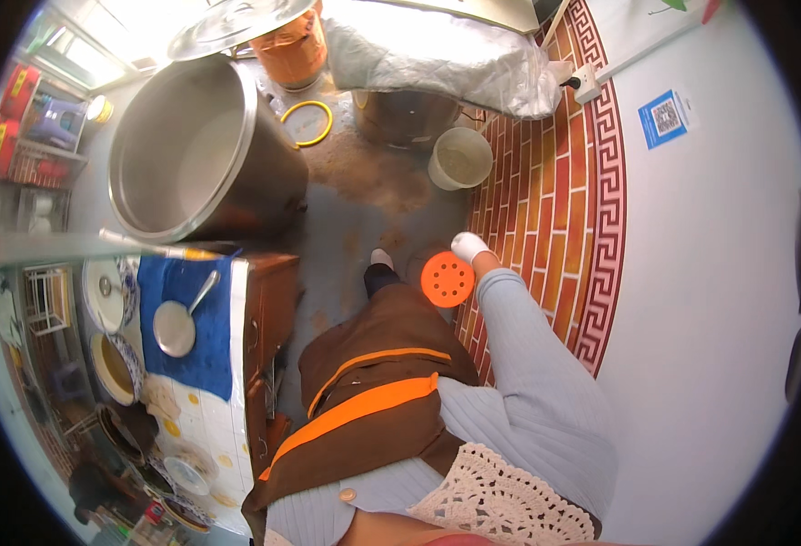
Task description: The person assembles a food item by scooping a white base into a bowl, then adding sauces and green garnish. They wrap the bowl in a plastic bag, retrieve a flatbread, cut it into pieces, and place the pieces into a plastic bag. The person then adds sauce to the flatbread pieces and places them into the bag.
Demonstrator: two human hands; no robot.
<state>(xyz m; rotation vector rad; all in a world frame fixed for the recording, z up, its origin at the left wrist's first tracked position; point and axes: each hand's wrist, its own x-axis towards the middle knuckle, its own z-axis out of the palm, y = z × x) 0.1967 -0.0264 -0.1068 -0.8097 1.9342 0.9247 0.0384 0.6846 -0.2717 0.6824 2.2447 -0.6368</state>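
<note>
Right now my right hand [473, 247] grips an orange perforated disc [448, 278] low beside the brick-patterned wall [546, 209]; my left hand is out of view; the big steel pot [202, 150] stands empty, nothing begun.

Orange perforated disc [448, 278]; brown apron [377, 382] with orange stripes.

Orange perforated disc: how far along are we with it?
Done: the big steel pot stands uncovered, with its lid set behind it. In hand: the white-gloved right hand is at the orange perforated disc, grip unclear. Left: the disc sits apart from the pot.
</note>
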